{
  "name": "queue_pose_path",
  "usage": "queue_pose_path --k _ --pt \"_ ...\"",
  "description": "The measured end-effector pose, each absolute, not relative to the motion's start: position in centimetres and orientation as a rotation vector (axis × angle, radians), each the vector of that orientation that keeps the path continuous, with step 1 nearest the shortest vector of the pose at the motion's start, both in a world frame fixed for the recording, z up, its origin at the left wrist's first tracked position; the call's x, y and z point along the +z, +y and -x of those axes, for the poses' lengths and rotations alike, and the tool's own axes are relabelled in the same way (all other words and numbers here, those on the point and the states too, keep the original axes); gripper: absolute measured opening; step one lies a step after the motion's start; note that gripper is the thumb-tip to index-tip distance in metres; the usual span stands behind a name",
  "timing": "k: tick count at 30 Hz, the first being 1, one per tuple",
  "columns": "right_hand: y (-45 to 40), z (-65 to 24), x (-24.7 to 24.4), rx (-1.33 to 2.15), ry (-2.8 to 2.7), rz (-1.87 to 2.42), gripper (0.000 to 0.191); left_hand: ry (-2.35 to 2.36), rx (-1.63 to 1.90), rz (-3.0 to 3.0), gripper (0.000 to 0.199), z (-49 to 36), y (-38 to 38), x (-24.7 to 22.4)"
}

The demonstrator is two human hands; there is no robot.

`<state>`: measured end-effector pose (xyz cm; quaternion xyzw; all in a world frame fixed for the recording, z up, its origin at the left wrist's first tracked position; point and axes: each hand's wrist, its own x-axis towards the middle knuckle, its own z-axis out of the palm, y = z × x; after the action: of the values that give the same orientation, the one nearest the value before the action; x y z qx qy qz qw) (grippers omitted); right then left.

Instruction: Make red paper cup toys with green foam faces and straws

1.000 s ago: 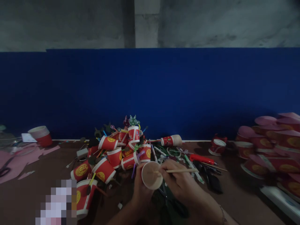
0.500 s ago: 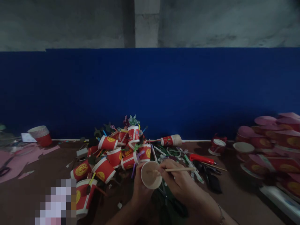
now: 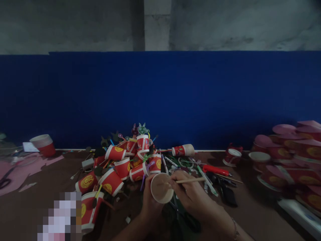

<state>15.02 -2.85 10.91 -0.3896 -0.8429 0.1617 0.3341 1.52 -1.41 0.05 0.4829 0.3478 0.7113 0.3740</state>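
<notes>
A paper cup [image 3: 160,194] is tipped toward me, its pale inside facing up. My left hand [image 3: 149,203] is wrapped round its left side and holds it. Between the fingers of my right hand [image 3: 191,193] is a thin wooden stick [image 3: 193,180], its near part reaching over the cup's mouth and into it. What the stick's tip touches inside is too dim to make out. Below the cup, scissors with dark handles [image 3: 191,222] lie on the table, partly hidden by my right wrist.
A heap of decorated red cups [image 3: 122,169] lies left of my hands. Behind are stacked cups [image 3: 184,150]. To the right lie a red-handled tool [image 3: 216,170], a black object [image 3: 227,194] and pink-topped cups [image 3: 283,152]. Pink paper [image 3: 18,172] is far left.
Both hands keep almost the same place. The cup and the stick have shifted only very slightly, and the hold on each is the same.
</notes>
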Motion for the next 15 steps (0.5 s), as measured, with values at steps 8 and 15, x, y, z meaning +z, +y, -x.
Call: queue_pose_path --k 8,15 --pt "-2.9 -14.9 10.7 0.344 -2.221 0.940 0.016 0.845 1.863 -1.270 0.044 -1.5 -1.5 0.5" --pt "-3.3 -15.3 11.2 0.369 -2.166 0.956 0.015 0.970 1.945 -1.246 0.050 -1.6 -0.8 -0.4"
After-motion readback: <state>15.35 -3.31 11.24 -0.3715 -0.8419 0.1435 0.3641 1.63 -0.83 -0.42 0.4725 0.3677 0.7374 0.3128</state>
